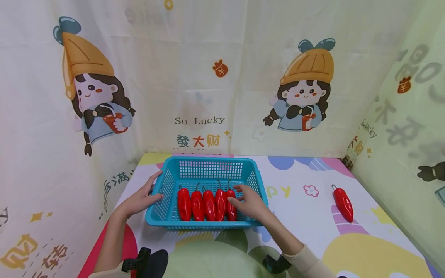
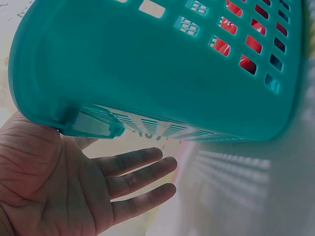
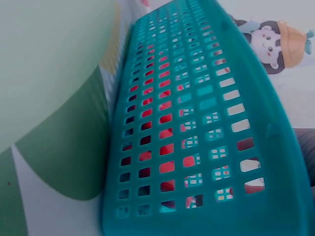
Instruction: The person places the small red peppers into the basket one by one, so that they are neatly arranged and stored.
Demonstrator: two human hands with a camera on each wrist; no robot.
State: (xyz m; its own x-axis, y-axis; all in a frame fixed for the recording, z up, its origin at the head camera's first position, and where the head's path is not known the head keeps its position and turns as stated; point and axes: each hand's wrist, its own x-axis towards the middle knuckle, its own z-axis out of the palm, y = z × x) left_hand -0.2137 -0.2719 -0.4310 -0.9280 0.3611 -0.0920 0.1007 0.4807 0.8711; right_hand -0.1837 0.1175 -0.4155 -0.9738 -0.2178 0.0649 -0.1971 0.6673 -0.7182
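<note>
Several glossy red chili peppers [image 1: 209, 205] lie side by side in a row, stems away from me, inside a blue-green plastic basket [image 1: 167, 222]. My left hand [image 1: 139, 199] is at the basket's left rim, thumb over the edge. In the left wrist view, three fingers of that hand [image 2: 74, 184] stretch out straight under the rim, apart from the basket wall. Over the rightmost pepper [image 1: 231, 213] of the row hovers my right hand [image 1: 251, 202], thumb and index finger spread apart above it. In the right wrist view the basket wall [image 3: 147, 196] hides that hand's fingers.
Another red chili pepper [image 1: 343, 204] lies alone on the patterned tabletop [image 1: 295, 216], well right of the basket. A printed cloth [image 1: 243, 96] hangs behind the table and along both sides.
</note>
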